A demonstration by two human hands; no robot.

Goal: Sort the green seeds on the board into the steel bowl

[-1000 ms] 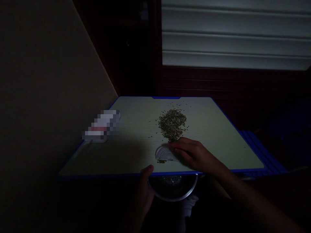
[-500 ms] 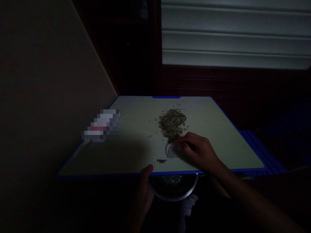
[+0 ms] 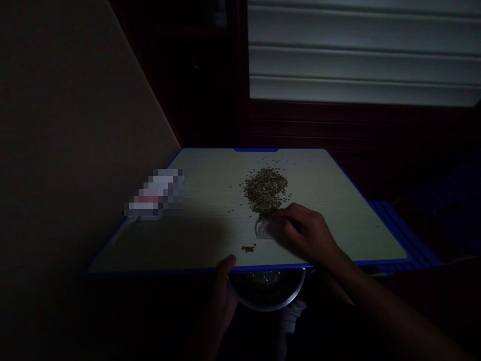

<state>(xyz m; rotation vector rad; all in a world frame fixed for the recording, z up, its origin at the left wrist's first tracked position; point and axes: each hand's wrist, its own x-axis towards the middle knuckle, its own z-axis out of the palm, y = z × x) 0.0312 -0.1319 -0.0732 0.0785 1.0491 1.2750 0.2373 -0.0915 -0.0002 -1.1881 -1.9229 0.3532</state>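
In the dim head view, a heap of small brownish-green seeds (image 3: pixel 266 188) lies spread on a pale folding table (image 3: pixel 330 225) with a blue edge. My right hand (image 3: pixel 306 228) is closed on a clear, rounded plastic piece that looks like a protractor (image 3: pixel 262 229), at the heap's near side. A small cluster of seeds (image 3: pixel 248 248) lies apart, closer to the front edge. Under that edge is a metal-rimmed bowl (image 3: pixel 291 299) with some seeds inside. My left hand (image 3: pixel 226 286) grips the bowl's left side, its thumb over the table edge; its other fingers are hidden.
A blurred-out white and red packet (image 3: pixel 156 193) rests at the table's left edge, close to the wall (image 3: pixel 75 125). Behind stands dark wooden furniture (image 3: pixel 300 118) with a pale slatted panel (image 3: pixel 356 55). Blue striped fabric (image 3: pixel 406 235) is at the right.
The protractor has tilted or shifted slightly up toward the heap in my right hand. One or two seeds now lie just beside the small cluster. My left hand stays in place.
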